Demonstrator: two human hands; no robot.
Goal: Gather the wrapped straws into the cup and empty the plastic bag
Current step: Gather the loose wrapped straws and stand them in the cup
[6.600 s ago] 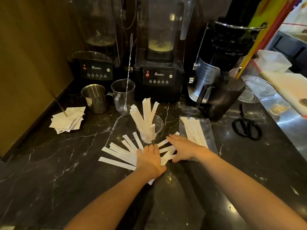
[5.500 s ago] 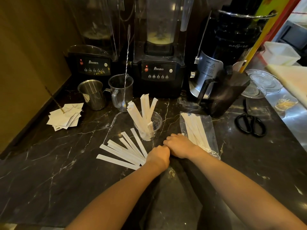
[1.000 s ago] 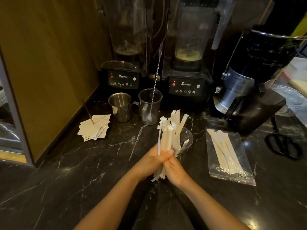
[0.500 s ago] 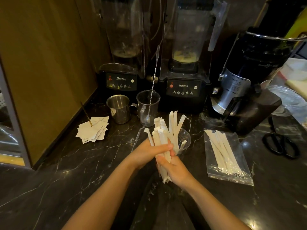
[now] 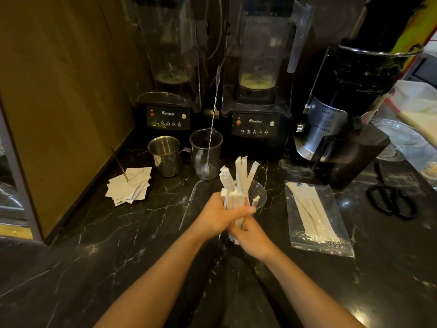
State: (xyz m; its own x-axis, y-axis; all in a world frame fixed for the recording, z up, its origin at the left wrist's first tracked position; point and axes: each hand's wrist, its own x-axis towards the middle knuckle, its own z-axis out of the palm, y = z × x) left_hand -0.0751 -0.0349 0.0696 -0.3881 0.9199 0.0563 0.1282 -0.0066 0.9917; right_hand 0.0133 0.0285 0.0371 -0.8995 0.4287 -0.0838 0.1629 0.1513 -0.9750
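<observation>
Both hands hold one bundle of white paper-wrapped straws (image 5: 233, 200) above a black marble counter (image 5: 94, 245). On the left, the left hand (image 5: 218, 217) wraps its fingers and thumb round the bundle's middle. Just right and lower, the right hand (image 5: 254, 236) curls round the lower ends. The bundle stands nearly upright, its long axis vertical, tops pointing up and away toward the machines.

It sits directly in front of a small clear plastic cup (image 5: 259, 194); whether it touches the cup is hard to tell. Several wrapped straws (image 5: 244, 172) already stand in the cup, fanning upward.

Further right lies a flat clear plastic bag (image 5: 327, 202), with more wrapped straws (image 5: 309, 209) inside, lengthwise, near to far.

Behind, from left: loose white paper slips (image 5: 131, 185), a steel jug (image 5: 165, 155), a clear measuring jug (image 5: 207, 155), two black blenders (image 5: 256, 121), black scissors (image 5: 390, 201).
</observation>
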